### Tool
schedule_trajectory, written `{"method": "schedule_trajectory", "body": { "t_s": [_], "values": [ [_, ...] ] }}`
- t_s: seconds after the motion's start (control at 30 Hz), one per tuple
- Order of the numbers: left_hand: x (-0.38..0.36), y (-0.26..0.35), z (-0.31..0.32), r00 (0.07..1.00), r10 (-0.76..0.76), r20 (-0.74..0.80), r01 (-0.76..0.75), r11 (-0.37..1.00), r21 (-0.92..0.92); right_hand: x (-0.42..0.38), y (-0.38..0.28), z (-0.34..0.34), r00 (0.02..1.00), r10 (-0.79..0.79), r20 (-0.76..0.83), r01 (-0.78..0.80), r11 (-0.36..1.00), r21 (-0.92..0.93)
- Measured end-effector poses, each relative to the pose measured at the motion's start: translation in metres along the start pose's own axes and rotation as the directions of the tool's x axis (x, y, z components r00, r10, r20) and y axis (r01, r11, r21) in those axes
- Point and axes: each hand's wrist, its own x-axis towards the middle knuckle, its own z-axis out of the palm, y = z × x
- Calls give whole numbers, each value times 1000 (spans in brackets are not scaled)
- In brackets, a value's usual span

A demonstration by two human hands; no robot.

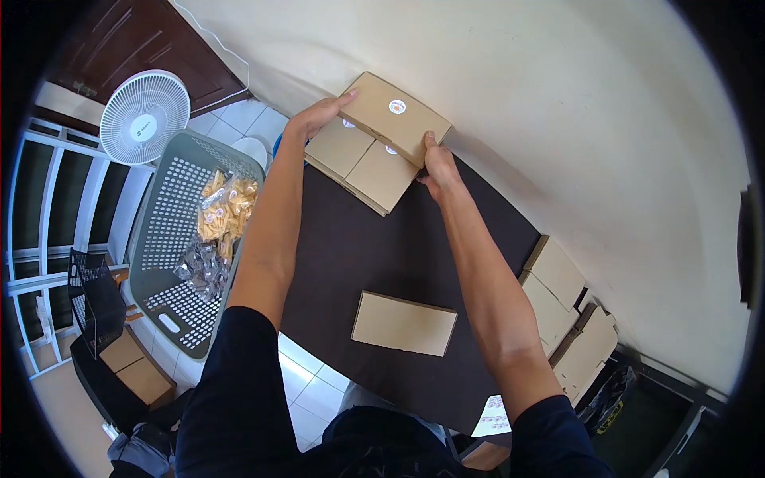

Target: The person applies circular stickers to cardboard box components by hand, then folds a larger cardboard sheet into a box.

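Note:
Both my hands grip one flat brown cardboard box with a round sticker on its lid, at the far end of the dark table. My left hand has its fingers and thumb on the box's left end. At the right end, my right hand wraps the corner, thumb on top. Beneath lie more cardboard boxes, side by side, their stickers partly covered by the held box. Nearer to me, a plain cardboard box without a visible sticker lies alone on the table.
Left of the table stands a grey-green plastic basket holding bagged yellow snacks and dark bagged items. A white fan is behind it. Flattened cardboard lies at right, a sticker sheet at the front edge. A wall borders the far side.

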Motion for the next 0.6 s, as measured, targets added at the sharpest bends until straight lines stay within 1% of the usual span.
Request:
{"method": "schedule_trajectory", "body": {
  "t_s": [0.1,0.13,0.2,0.23,0.27,0.3,0.33,0.37,0.4,0.43,0.47,0.5,0.53,0.57,0.6],
  "values": [
    [0,-3,1,999,40,-8,-39,999,22,-6,-3,3,1000,-10,-15,10,1000,19],
    [3,-6,-2,999,45,0,-45,999,29,-8,-4,2,1000,-8,0,8,1000,-2],
    [9,-8,-6,991,133,9,-134,987,92,-16,-7,-2,1000,-19,10,19,999,-40],
    [-6,0,3,955,266,-128,-253,961,112,-21,-8,-7,1000,-29,-2,29,998,-59],
    [-22,3,11,890,383,-248,-359,923,136,-4,12,-23,984,-179,23,180,968,-173],
    [35,-53,-48,900,314,-301,-276,947,164,-19,12,-31,976,-213,-38,194,939,-285],
    [31,-60,-50,918,315,-240,-285,947,151,-35,24,-42,957,-286,-54,256,916,-309],
    [7,-57,-45,823,387,-417,-360,922,144,-65,29,-56,935,-354,-20,333,896,-293],
    [-20,-43,-31,684,436,-585,-437,887,150,-114,24,-67,958,-288,-11,279,938,-207],
    [-56,-26,5,577,402,-711,-535,844,43,-144,39,-85,959,-284,-7,279,947,-156],
    [-83,-24,31,510,387,-768,-644,764,-43,-178,51,-101,965,-259,-38,249,952,-180],
    [-117,-15,63,486,372,-791,-664,746,-57,-210,68,-120,964,-261,-49,248,951,-184],
    [-147,-10,96,461,354,-814,-681,729,-69,-243,88,-134,964,-225,-141,212,972,-105],
    [-168,-15,123,490,315,-813,-682,720,-132,-275,109,-150,945,-220,-243,205,975,-83],
    [-186,-21,149,520,273,-809,-678,709,-196,-302,136,-173,922,-230,-312,204,972,-116]
  ]
}}
